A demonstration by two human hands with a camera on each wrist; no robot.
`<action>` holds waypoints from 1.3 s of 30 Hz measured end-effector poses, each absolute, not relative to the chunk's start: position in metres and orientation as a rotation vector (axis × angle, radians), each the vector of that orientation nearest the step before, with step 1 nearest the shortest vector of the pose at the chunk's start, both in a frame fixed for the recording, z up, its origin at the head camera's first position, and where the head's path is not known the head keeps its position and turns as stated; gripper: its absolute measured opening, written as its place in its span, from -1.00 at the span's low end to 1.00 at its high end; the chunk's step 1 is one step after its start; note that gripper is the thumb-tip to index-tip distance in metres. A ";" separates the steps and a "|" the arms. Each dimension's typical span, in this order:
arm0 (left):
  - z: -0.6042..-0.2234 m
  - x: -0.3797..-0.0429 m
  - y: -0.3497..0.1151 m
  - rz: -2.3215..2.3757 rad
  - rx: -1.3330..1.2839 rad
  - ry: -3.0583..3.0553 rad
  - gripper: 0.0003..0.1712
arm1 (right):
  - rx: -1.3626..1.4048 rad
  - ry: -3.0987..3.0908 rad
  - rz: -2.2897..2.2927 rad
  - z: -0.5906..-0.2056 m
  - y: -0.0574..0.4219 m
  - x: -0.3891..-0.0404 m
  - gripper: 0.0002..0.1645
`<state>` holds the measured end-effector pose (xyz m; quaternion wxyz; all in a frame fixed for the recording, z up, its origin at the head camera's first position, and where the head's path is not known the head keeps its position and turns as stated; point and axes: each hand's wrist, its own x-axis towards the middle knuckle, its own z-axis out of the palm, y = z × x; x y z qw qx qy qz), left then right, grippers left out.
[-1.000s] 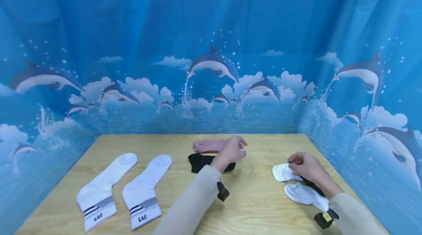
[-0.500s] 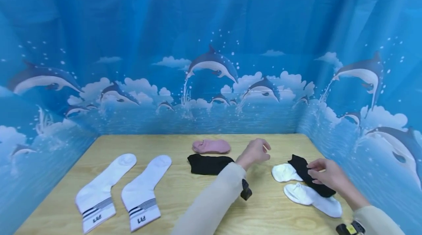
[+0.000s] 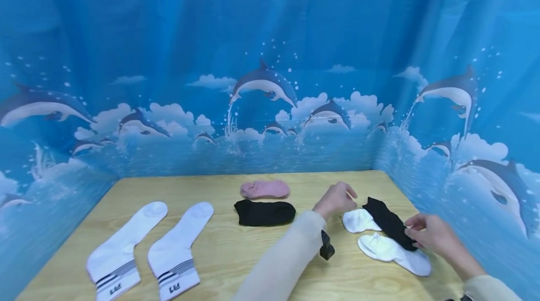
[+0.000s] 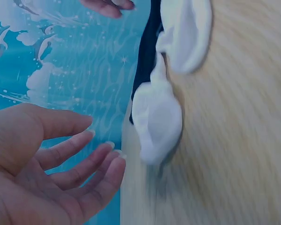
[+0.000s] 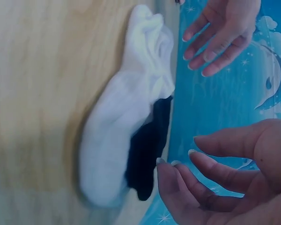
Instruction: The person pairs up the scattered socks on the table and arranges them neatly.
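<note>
My left hand [image 3: 337,199] is just beyond a small crumpled white sock [image 3: 360,221], fingers loosely bent and holding nothing. At the right, a black ankle sock [image 3: 388,222] lies slanting between that white sock and a longer white sock [image 3: 394,253]. My right hand [image 3: 432,233] is at the near end of this black sock, thumb and fingers apart. In the right wrist view, its fingers [image 5: 171,187] are beside the black sock [image 5: 147,150] with nothing between them. The left wrist view shows the left palm [image 4: 51,164] facing up beside a white sock [image 4: 158,124].
A pink sock [image 3: 266,189] lies at the back middle of the wooden table [image 3: 329,273], with another black sock [image 3: 266,213] in front of it. Two white striped socks [image 3: 126,249] lie side by side at the left. A blue dolphin curtain [image 3: 270,151] surrounds the table.
My left hand has moved right, from over the pink and black socks to near the small white sock. My right hand has come off the right-hand black sock, moving right and nearer, leaving it uncovered.
</note>
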<state>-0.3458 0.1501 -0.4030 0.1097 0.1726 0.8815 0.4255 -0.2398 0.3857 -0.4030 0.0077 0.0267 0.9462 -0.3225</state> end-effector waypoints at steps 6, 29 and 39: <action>-0.411 -0.350 0.167 1.233 0.510 2.624 -0.69 | 0.114 3.016 -0.864 -0.409 0.392 -0.237 -0.63; -0.430 -0.358 0.189 1.311 0.414 2.630 -0.76 | 0.264 2.965 -0.883 -0.429 0.405 -0.232 -0.45; -0.432 -0.355 0.194 1.361 0.389 2.613 -0.81 | 0.276 3.012 -0.775 -0.427 0.403 -0.233 -0.54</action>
